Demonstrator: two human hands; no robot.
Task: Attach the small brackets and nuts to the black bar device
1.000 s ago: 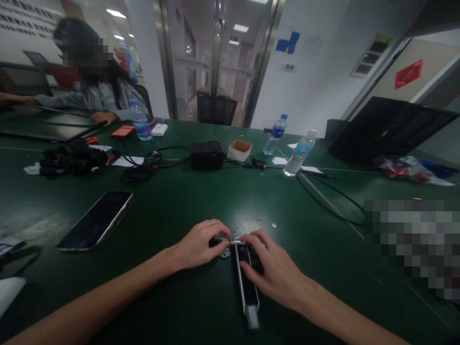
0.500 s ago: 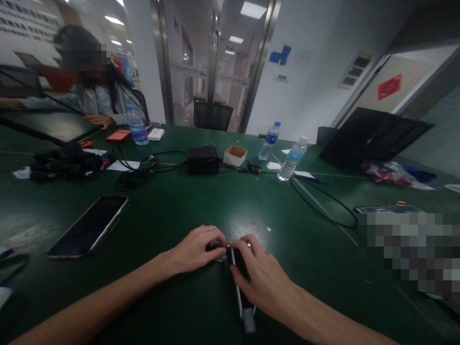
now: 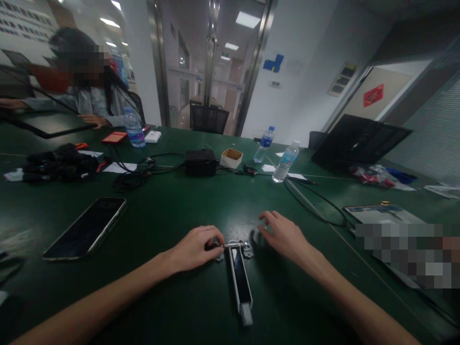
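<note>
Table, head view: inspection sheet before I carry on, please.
Surface: green table, shiny in patches.
Job's things: device lying lengthwise, crossbar at its far end.
Clutter: phone at left; bottles, black box and open carton further back.
Hands: left hand pinches crossbar's left end; right hand open, off the device.
Cables: coil beyond the phone; another cable at right, apart from the device.
Surroundings: co-worker at far left; glass door ahead.

Green table [image 3: 172, 201]: slim device [image 3: 240, 278], phone [image 3: 86, 230], bottles [image 3: 285, 164], cables [image 3: 130, 182].

Dim light, soft glare on green tabletop [image 3: 215, 206]
</note>
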